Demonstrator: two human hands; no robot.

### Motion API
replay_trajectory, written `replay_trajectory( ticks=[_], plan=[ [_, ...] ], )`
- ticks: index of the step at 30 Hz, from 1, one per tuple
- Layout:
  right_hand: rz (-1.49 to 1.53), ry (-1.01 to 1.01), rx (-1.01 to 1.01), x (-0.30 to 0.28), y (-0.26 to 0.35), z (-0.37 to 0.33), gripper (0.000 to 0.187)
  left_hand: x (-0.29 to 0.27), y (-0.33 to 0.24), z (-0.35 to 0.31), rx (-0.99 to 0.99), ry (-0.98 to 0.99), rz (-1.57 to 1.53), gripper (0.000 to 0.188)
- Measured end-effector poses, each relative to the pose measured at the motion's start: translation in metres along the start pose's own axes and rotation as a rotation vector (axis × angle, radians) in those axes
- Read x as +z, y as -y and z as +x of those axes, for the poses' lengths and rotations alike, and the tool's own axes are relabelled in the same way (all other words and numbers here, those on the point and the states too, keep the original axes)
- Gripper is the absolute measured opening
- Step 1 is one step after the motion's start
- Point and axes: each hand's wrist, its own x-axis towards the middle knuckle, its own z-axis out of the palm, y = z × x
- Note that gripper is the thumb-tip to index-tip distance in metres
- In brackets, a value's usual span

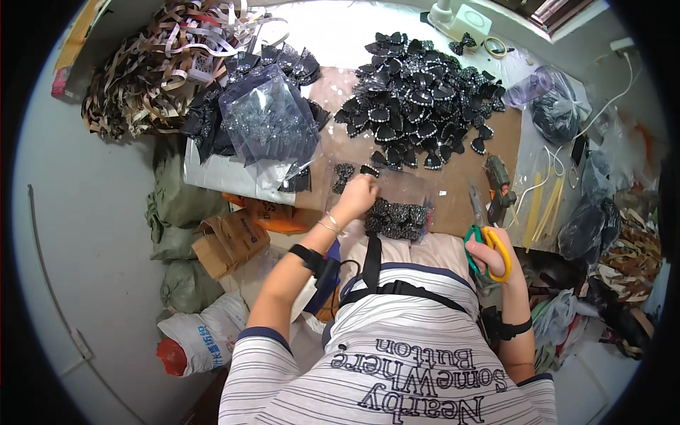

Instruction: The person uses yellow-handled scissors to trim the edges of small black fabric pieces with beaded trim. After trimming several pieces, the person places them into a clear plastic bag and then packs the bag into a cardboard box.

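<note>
My right hand point(489, 256) grips a pair of scissors point(503, 258) with green and yellow handles, the blades angled toward the table. Over the near edge of the table, my left hand point(361, 193) is closed, its fingertips against a small dark piece point(369, 171); what lies between the fingers is hidden. Beside them is a glittery black bow point(343, 172). Just nearer to me, a clear plastic bag point(418, 185) lies flat, with a row of glittery black bows point(397, 218) at its near end.
A large heap of black bows with sparkling trim point(425, 99) covers the table's back middle. To its left lie clear bags point(265, 117) over more black bows, and tangled ribbon strips point(156, 71). A hot glue gun point(499, 177) and yellow glue sticks point(545, 205) rest at the right.
</note>
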Motion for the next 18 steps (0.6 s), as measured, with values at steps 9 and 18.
replay_trajectory(
  ticks=[9, 18],
  plan=[
    [-0.368, -0.016, 0.021, 0.025, 0.001, 0.014, 0.022, 0.021, 0.027, -0.004, -0.202, -0.239, 0.169, 0.036],
    [-0.506, 0.116, -0.045, 0.046, 0.002, 0.034, 0.019, -0.056, -0.039, -0.057, -0.335, 0.022, -1.258, 0.03]
  ],
)
